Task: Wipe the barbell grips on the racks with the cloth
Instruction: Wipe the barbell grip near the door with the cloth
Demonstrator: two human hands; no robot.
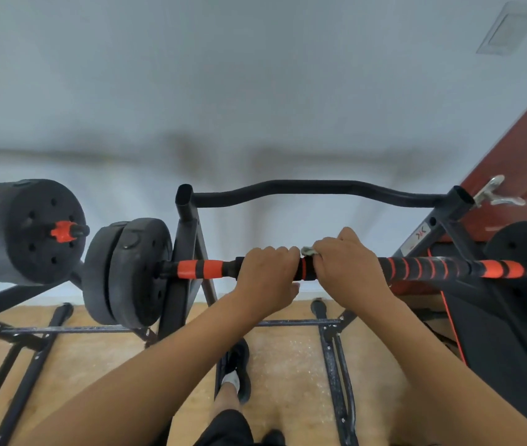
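One barbell (416, 267), black wrap with orange bands, lying level across the rack (188, 226), low enough for both arms to reach over it from above

One cloth (309, 251), pale and mostly hidden; a small fold shows between the hands, pressed on the bar near its middle, where the wiping seems to be under way

One right grip (345, 268), a bare hand clenched round bar and cloth together, apparently to rub the wrap

One left grip (267, 272), a bare hand curled on the bare bar just beside the right, probably steadying it against rolling

Two sets of plates, left plates (127, 272) and right plate (526, 265), at the bar's ends

One second barbell (24, 230), far left, untouched

One curved crossbar (313, 185) behind; bench (487, 342) to the right; wooden floor (287, 365) below; red door (519, 149) beyond
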